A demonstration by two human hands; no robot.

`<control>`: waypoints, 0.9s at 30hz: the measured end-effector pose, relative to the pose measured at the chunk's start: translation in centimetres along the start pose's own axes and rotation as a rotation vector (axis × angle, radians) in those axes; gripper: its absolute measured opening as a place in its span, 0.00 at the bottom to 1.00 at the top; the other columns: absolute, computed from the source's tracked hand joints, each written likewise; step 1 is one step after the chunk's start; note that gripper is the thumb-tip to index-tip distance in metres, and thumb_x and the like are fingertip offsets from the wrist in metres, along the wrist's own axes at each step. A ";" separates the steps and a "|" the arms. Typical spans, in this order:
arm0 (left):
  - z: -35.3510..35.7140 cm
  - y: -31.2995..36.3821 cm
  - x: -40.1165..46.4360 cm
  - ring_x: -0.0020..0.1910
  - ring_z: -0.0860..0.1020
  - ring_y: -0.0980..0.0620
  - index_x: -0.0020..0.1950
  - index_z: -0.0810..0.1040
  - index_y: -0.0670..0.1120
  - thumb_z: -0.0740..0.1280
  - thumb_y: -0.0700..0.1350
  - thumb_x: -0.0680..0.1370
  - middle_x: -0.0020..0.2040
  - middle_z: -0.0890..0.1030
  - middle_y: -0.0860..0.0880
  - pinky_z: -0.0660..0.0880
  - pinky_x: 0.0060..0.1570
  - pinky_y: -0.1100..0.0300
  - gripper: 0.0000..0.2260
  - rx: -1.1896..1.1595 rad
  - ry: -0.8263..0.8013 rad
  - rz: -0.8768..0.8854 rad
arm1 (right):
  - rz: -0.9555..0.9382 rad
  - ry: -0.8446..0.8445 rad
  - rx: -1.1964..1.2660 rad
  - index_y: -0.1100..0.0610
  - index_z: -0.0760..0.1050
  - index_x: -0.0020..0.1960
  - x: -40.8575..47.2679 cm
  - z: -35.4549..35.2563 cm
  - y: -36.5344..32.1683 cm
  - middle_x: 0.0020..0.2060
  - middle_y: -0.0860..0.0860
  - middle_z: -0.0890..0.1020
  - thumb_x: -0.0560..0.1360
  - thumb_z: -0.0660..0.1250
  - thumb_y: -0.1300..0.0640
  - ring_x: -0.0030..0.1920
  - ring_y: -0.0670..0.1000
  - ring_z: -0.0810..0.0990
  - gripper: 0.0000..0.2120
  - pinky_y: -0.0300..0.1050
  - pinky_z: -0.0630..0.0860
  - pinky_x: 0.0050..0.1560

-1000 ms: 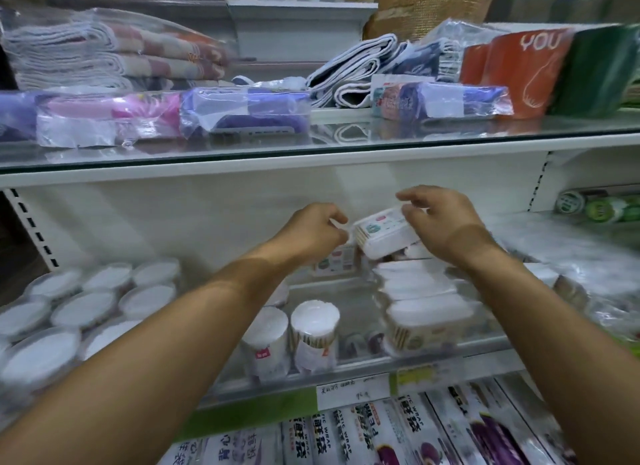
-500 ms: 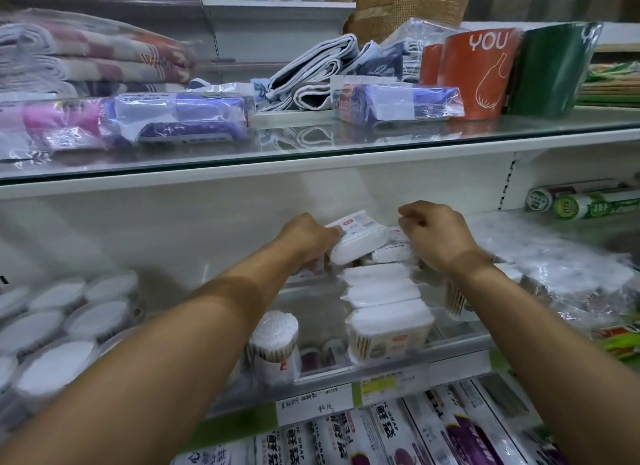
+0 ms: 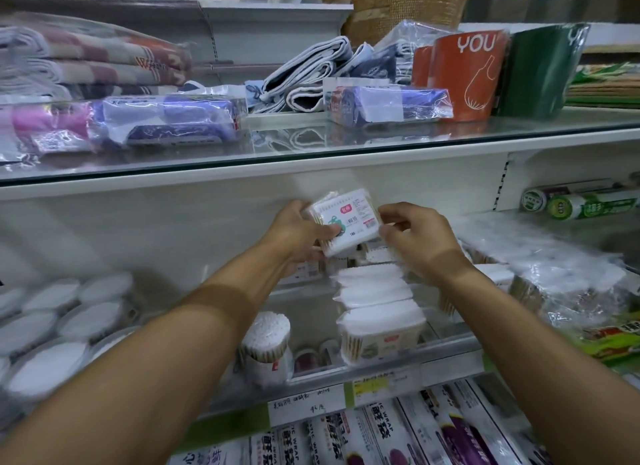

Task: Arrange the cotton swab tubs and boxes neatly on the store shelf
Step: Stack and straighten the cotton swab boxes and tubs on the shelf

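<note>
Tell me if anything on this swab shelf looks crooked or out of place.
The swab box is off the shelf, tilted, gripped by the left hand and right hand. The row of boxes below it leans unevenly. One round tub stands alone at the front, apart from the tubs on the left.

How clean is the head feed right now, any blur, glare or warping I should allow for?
Head view: the held swab box label is fairly sharp; the round tubs at left are smeared; the glass shelf above mirrors the goods on it; wide-angle bending curves the shelf edges.
</note>
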State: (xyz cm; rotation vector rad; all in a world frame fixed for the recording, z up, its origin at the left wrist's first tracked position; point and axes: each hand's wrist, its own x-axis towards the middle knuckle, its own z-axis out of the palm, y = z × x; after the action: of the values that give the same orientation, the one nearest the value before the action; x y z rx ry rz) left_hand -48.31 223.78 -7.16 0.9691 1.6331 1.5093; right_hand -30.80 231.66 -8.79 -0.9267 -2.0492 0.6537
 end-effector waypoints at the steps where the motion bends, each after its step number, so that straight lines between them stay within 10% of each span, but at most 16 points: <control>1: -0.2 0.1 -0.2 0.43 0.84 0.45 0.62 0.71 0.43 0.74 0.32 0.71 0.53 0.81 0.43 0.80 0.30 0.56 0.23 0.014 0.000 0.027 | -0.002 0.003 0.026 0.55 0.78 0.63 -0.1 -0.1 -0.1 0.52 0.45 0.83 0.77 0.67 0.60 0.49 0.44 0.79 0.15 0.35 0.72 0.53; 27: -4.5 -3.0 -0.6 0.48 0.82 0.41 0.48 0.71 0.43 0.75 0.32 0.66 0.49 0.82 0.42 0.82 0.40 0.42 0.18 0.324 0.113 0.120 | 0.173 -0.089 -0.108 0.48 0.81 0.49 -6.1 1.3 1.8 0.53 0.45 0.77 0.78 0.65 0.55 0.54 0.49 0.76 0.06 0.46 0.73 0.59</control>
State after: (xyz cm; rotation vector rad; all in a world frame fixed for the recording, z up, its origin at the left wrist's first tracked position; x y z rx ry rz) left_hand -52.18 221.05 -9.85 1.1913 1.9738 1.4252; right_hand -28.52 227.80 -13.48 -1.1661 -2.1158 0.6919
